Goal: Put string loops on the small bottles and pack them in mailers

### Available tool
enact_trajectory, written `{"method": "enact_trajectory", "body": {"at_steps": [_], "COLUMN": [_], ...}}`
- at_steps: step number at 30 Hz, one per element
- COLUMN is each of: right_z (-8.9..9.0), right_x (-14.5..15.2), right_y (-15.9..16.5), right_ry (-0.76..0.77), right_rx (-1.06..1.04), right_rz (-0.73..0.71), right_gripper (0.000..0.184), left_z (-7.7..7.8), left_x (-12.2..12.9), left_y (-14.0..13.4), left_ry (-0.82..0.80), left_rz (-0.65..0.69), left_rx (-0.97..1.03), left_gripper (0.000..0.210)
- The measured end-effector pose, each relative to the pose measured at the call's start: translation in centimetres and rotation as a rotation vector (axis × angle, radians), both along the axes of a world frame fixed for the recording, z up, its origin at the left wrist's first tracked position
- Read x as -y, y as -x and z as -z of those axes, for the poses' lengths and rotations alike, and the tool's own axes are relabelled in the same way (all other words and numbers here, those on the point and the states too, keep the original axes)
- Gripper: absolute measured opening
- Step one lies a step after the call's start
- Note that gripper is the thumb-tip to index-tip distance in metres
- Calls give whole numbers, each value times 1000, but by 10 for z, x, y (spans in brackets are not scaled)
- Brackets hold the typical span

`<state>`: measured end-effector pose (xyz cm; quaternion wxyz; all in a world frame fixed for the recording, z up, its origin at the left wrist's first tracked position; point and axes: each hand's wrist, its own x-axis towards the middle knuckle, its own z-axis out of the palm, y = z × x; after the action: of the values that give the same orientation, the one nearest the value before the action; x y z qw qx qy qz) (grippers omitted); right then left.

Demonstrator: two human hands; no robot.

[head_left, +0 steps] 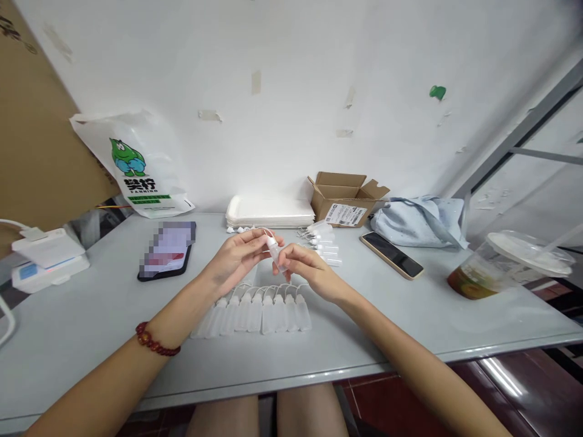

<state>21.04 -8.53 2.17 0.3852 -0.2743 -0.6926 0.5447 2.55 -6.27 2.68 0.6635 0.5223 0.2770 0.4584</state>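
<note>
Above the middle of the table, my two hands meet on a small translucent plastic bottle (276, 249) with a white cap (271, 241). The fingers of my left hand (241, 252) pinch at the cap, where a thin white tube loops up. Wrapped round the lower body is my right hand (303, 264), which hides part of it. Just below my hands lies a row of several similar bottles (268, 314), their thin tubes pointing away from me. More capped bottles (325, 243) lie in a stack behind my right hand. Several small white caps (235, 230) sit beyond my left hand.
A stack of white trays (273, 212) and an open cardboard box (344, 203) stand against the wall. Two phones (166, 250) (392, 255) flank my hands. A drink cup (492, 267) and a light-blue cloth bag (416, 221) are at right; a white plastic bag (136, 164) leans at left.
</note>
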Motion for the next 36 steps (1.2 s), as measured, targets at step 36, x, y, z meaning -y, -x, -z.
{"method": "enact_trajectory", "body": {"at_steps": [36], "right_z": [5], "right_x": [-4], "right_y": [0], "right_ry": [611], "right_rx": [-343], "right_rz": [-159], "right_gripper": [22], "left_z": [1], "left_x": [-4], "left_y": [6], "left_ry": [72], "left_rz": [-136], "left_rx": [-43], "left_gripper": [43]}}
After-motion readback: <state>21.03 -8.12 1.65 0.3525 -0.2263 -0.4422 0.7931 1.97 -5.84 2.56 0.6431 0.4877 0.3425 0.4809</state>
